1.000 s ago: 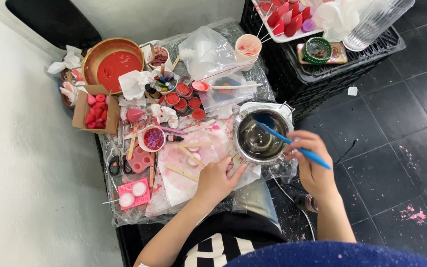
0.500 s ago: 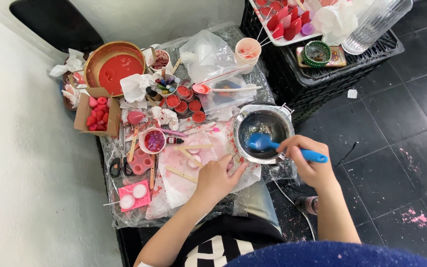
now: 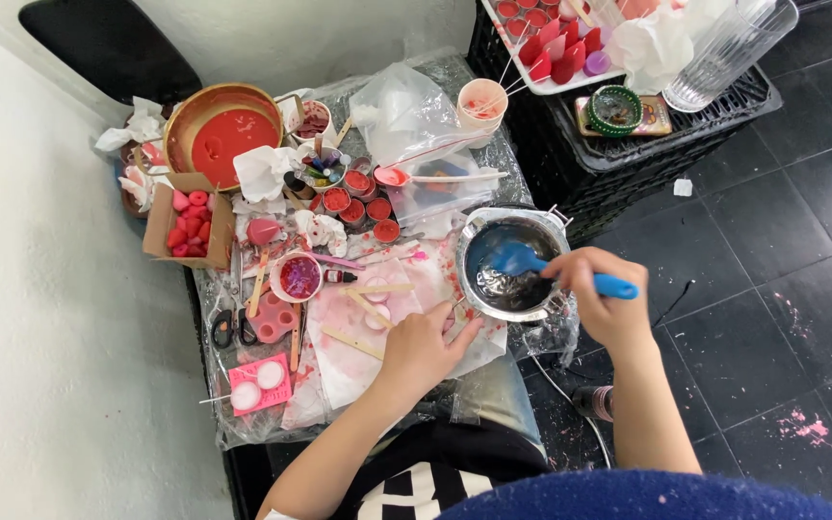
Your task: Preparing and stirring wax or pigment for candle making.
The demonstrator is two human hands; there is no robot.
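Your right hand [image 3: 604,303] is closed around a blue spatula [image 3: 551,270], its blade down in the metal pot [image 3: 512,265] at the table's right edge. Your left hand [image 3: 426,347] lies flat beside the pot, fingers loosely spread on stained paper [image 3: 358,327]. Wooden sticks [image 3: 368,308], small red cups [image 3: 363,197] and a plastic bag [image 3: 406,125] crowd the left.

Single view, worn on the head, aimed steeply down from above the seated body. Close enough to take in both forearms, the cluttered plastic-covered worktable [image 3: 455,77] at centre, a white wall at left, dark tiled floor [image 3: 782,289] at right, a black plastic crate [image 3: 628,164] at top.
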